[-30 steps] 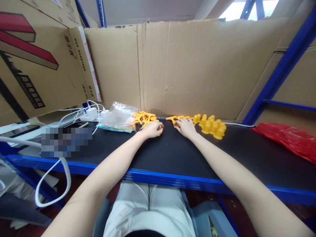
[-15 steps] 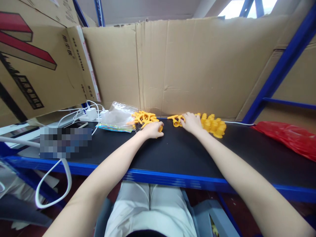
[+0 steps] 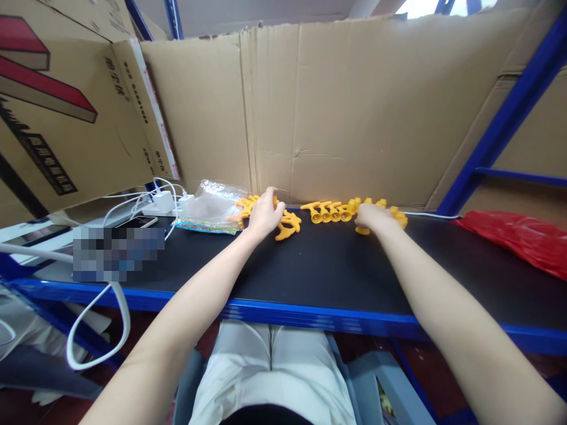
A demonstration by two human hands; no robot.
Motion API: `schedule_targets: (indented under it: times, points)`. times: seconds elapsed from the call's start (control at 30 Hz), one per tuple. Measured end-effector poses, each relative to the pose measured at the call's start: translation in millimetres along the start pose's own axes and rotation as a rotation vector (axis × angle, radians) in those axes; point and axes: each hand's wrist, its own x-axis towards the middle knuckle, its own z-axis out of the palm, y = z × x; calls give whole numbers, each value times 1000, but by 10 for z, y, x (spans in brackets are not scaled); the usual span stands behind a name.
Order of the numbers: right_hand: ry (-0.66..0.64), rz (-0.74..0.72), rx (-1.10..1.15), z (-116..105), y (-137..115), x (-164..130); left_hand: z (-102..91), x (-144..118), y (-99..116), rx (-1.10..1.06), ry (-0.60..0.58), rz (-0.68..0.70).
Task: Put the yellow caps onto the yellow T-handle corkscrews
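My left hand (image 3: 266, 213) is over a pile of yellow branching plastic pieces (image 3: 290, 223), its thumb apart from the fingers. The pile continues on both sides of the hand, and what lies under the palm is hidden. Farther right, my right hand (image 3: 376, 218) has its fingers curled down on a yellow cup-ended plastic piece (image 3: 362, 231), whose rim shows below them. Between the hands, several yellow pieces (image 3: 326, 216) lie in a row, round hollow ends facing me. Yellow upright cups (image 3: 401, 217) stand partly hidden behind the right hand.
A clear plastic bag (image 3: 212, 200) lies left of the pile. White cables and chargers (image 3: 162, 202) sit farther left, near a phone (image 3: 137, 222). A red plastic bag (image 3: 514, 239) is at the right. Cardboard (image 3: 354, 118) walls the back of the black tabletop (image 3: 310, 271).
My left hand has moved back and slightly left, onto the pile. My right hand has shifted right to the upright cups; more of the row of yellow pieces now shows.
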Motion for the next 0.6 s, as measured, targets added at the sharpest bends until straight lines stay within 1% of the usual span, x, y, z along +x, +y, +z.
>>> schedule_targets:
  times: [0.03, 0.07, 0.1, 0.13, 0.2, 0.27, 0.37, 0.47, 0.6]
  points:
    - [-58, 76, -59, -4, -25, -8, -9, 5, 5, -9, 16, 0]
    - [-135, 127, -71, -15, -61, -15, -17, 9, 11, -19, 33, 3]
    - [-222, 147, -64, -28, -103, -23, -23, 11, 17, -27, 48, 7]
    - [-303, 120, -49, -42, -152, -30, -28, 12, 22, -34, 61, 9]
    - [-444, 16, -6, -68, -263, -51, -32, 11, 30, -46, 83, 11]
    - [-533, -62, 29, -92, -388, -89, -31, 6, 32, -56, 100, 17]
    - [-560, -111, 69, -137, -585, -185, -26, -6, 23, -61, 111, 49]
    - [-587, -181, 115, -177, -753, -290, -25, -14, 0, -43, 118, 114]
    - [-599, -195, 184, -155, -876, -369, -28, -5, -47, -29, 153, 180]
